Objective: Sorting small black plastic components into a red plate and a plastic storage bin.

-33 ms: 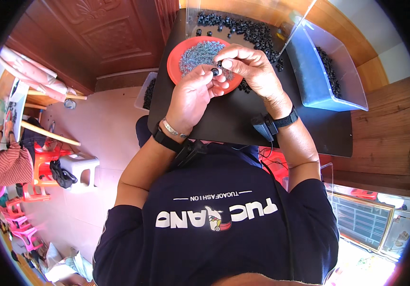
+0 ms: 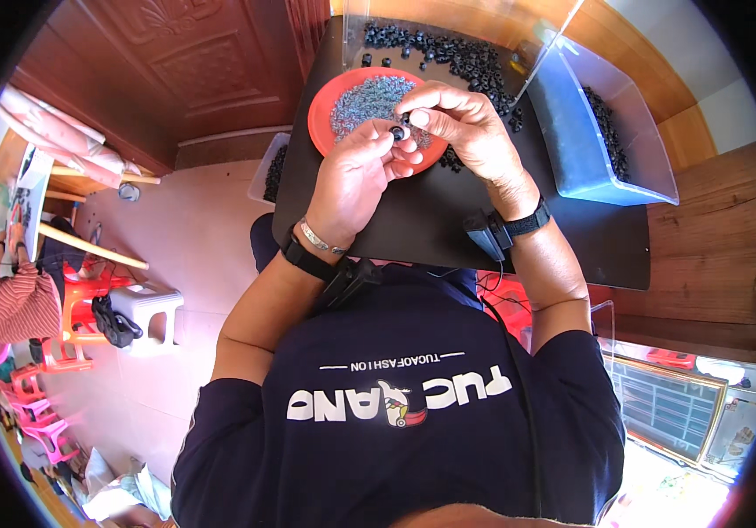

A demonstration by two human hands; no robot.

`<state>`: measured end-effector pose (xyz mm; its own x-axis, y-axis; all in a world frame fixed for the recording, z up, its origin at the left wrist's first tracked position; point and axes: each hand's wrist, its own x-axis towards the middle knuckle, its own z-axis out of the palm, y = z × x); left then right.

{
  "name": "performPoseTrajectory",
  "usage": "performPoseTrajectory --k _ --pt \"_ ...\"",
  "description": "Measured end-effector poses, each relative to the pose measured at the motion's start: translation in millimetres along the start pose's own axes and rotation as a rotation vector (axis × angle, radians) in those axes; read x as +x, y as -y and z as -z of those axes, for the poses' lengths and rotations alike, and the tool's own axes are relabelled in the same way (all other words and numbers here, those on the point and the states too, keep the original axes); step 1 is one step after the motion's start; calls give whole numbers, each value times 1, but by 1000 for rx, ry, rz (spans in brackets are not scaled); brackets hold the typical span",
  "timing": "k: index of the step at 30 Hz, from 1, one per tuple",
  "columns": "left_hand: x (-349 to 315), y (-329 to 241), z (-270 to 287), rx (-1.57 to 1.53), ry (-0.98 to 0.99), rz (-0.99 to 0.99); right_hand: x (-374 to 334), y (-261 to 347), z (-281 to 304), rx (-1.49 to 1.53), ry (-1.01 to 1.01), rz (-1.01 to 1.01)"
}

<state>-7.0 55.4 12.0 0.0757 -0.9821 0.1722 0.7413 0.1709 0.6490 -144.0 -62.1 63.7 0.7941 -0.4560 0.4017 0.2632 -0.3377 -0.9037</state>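
Observation:
Between the thumb and fingers of my left hand is a small round black plastic part. Close against it, my right hand pinches a small dark piece, too small to name. Both hands are over the near right side of a red round tray. A heap of small silvery metal pieces, which look like screws, lies in the tray. Beyond the tray and to its right, many loose black parts are spread on the dark tabletop.
A translucent bluish bin with black parts inside stands on the right. Another small bin is beside the table's left edge. Clear panels rise at the back. Far left, another person in a striped top sits near stools.

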Motion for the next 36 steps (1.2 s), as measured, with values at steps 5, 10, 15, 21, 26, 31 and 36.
performPoseTrajectory --k 5,10,15,21,26,31,36 --pt "1 0 -1 8 20 5 -2 5 2 49 59 -26" --pt "2 0 -1 -2 -1 13 -2 2 0 54 93 -46" --pt "1 1 -3 3 -37 15 -4 1 -2 45 97 -51" --pt "3 2 -12 -175 -116 -1 -6 1 -17 -416 -84 201" --pt "3 0 -20 -169 -163 -18 -8 -4 -21 -661 -170 346" --pt "3 -4 -20 -265 -111 25 -7 0 -20 -629 -142 376" --pt "0 -3 -21 -110 -90 16 -8 1 -17 -603 -113 340"
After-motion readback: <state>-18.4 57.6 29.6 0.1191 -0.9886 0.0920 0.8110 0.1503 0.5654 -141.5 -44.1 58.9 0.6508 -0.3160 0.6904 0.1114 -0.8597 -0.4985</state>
